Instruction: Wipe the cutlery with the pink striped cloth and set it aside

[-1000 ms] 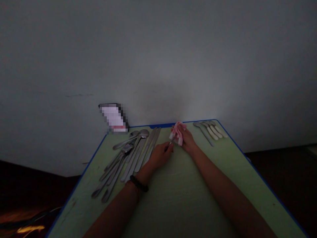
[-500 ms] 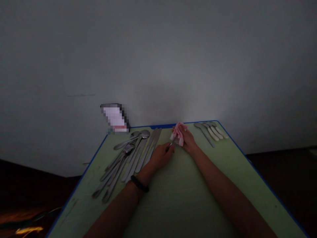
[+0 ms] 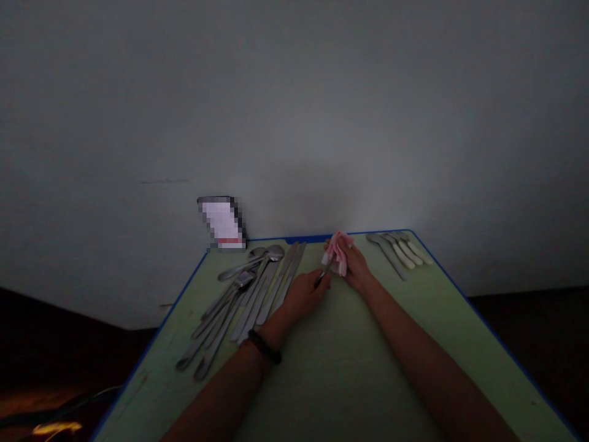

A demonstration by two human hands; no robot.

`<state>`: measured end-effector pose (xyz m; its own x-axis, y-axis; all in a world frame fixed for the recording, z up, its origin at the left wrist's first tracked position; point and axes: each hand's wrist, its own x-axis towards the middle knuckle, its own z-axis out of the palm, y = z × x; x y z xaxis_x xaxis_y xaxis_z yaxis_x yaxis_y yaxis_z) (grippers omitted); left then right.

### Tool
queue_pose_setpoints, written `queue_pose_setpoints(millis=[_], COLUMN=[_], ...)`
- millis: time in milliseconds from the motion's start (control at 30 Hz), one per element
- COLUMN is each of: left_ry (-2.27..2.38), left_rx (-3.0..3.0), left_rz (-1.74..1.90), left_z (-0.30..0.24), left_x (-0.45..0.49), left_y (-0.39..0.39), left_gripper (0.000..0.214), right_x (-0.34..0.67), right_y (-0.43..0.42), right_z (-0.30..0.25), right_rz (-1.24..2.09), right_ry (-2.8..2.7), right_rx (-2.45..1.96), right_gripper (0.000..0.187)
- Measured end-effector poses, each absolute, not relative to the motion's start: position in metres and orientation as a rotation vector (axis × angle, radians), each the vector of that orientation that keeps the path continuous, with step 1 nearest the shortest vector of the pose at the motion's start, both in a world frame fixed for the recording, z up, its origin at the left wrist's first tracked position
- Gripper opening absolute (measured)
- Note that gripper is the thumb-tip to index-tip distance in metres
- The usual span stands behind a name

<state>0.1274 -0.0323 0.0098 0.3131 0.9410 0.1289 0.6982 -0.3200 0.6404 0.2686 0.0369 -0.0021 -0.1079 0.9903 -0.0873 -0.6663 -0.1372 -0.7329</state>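
Observation:
My left hand (image 3: 307, 291) is closed around the handle of a piece of metal cutlery (image 3: 324, 272), over the middle of the table. Its far end runs into a crumpled pink-and-white cloth (image 3: 339, 253), so I cannot tell its kind. Gripped around that end, the cloth sits in my right hand (image 3: 358, 267), near the back edge. Long table knives (image 3: 270, 293) lie just left of my left hand. Beyond them is a loose pile of several metal spoons (image 3: 243, 280), some overlapping.
The pale green table (image 3: 335, 374) has a blue rim and meets a grey wall. At the back left a phone (image 3: 224, 222) with a blurred screen leans upright. Several pieces of cutlery (image 3: 400, 250), some with cream handles, lie in a row at the back right.
The whole view has shifted a little, so everything appears slightly right and lower. Both hands keep their holds on the cutlery and the cloth, with hardly any movement between them.

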Motion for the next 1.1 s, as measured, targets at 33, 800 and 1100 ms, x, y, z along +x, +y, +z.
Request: queue_pose_setpoints(millis=[33, 800, 1100], left_ry=[1.452, 1.446, 1.467], left_rx=[2.114, 2.100, 2.109], left_rz=[0.681, 0.747, 0.725], left_z=[0.0094, 0.0075, 0.0068], left_x=[0.1276, 0.1268, 0.1271], left_y=[-0.0324, -0.0307, -0.0294], left_gripper=[0.037, 0.040, 0.039], right_x=[0.2685, 0.2666, 0.2667], right_y=[0.0369, 0.0369, 0.0402], right_z=[-0.0023, 0.0009, -0.0036], right_rz=[1.605, 1.596, 1.613], right_ry=[-0.631, -0.656, -0.667], right_rx=[-0.695, -0.731, -0.714], right_gripper=[0.026, 0.013, 0.013])
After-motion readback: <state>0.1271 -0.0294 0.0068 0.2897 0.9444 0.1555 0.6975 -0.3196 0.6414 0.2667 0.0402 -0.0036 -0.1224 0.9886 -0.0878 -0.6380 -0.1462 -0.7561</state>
